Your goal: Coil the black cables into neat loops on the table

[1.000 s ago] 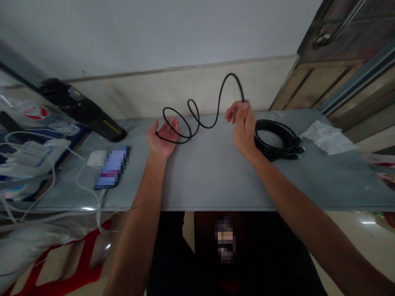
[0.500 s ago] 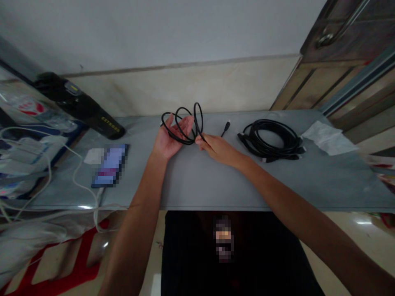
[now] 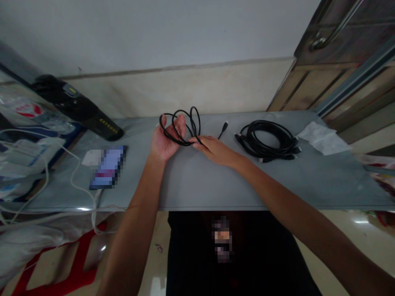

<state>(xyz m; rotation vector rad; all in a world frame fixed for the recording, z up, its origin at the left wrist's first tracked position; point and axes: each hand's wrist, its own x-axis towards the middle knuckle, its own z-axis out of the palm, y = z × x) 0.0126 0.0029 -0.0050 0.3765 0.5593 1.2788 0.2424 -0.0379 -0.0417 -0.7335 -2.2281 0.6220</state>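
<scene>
A thin black cable [image 3: 199, 122] is gathered in several loose loops between my two hands, above the grey table. My left hand [image 3: 163, 143], palm up and fingers curled, cradles the loops at their left side. Fingers of my right hand [image 3: 217, 151] pinch the cable where the loops come together. Beyond that hand, a short end with a black plug [image 3: 225, 127] sticks out toward the wall. To the right, a thick bundle of coiled black cables [image 3: 253, 139] lies on the table, its plugs showing along the near side.
A crumpled white tissue [image 3: 324, 138] lies right of the bundle. On the left are a phone [image 3: 108, 166], a black bottle-shaped object [image 3: 83, 109] and white cords [image 3: 73, 176]. The wall [image 3: 216, 86] borders the table's back; a red stool [image 3: 78, 263] stands below.
Both hands and the looped cable have shifted slightly left in view, partly with the camera. The right hand has drawn a little closer to the left, and the loops sit slightly lower.
</scene>
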